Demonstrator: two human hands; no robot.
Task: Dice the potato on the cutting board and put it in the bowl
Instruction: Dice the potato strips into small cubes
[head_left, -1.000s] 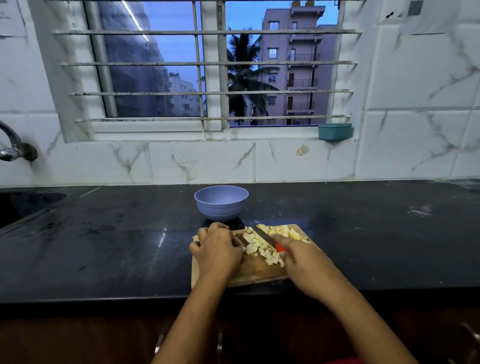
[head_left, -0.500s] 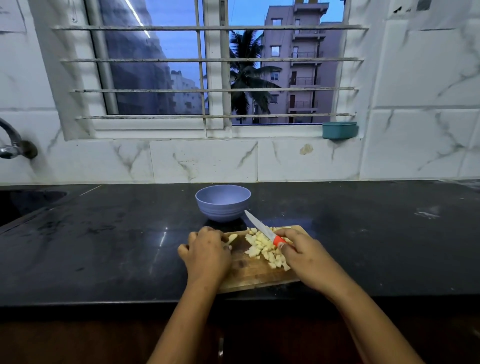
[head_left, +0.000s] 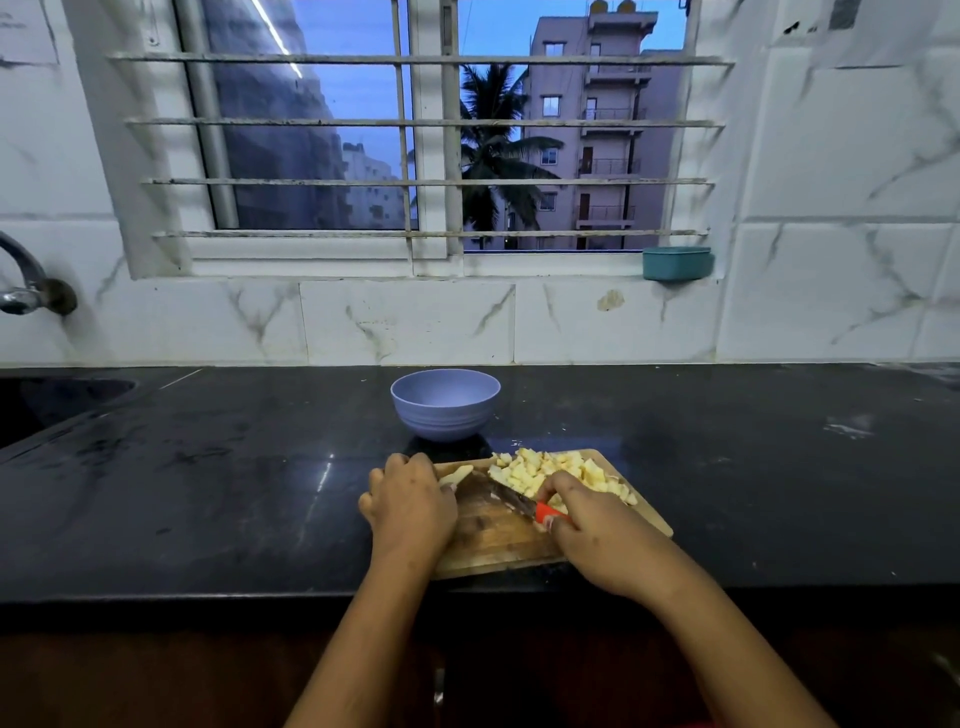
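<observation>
Where the black counter (head_left: 208, 493) fills the middle of the frame, wide bare stone lies left and right of the board (head_left: 493, 540), whose near edge sits close to the counter's front lip at lower centre. Just above it stands the bowl (head_left: 445, 410), apart from the board; its bottom cannot be seen. The left hand (head_left: 410, 506), fingers curled, holds down a potato strip (head_left: 456, 474) at the board's upper left corner. The right hand (head_left: 602, 535) grips the knife (head_left: 514, 501) by its red handle, blade angled up-left toward that strip. The dice (head_left: 550, 470) are heaped on the board's upper right.
</observation>
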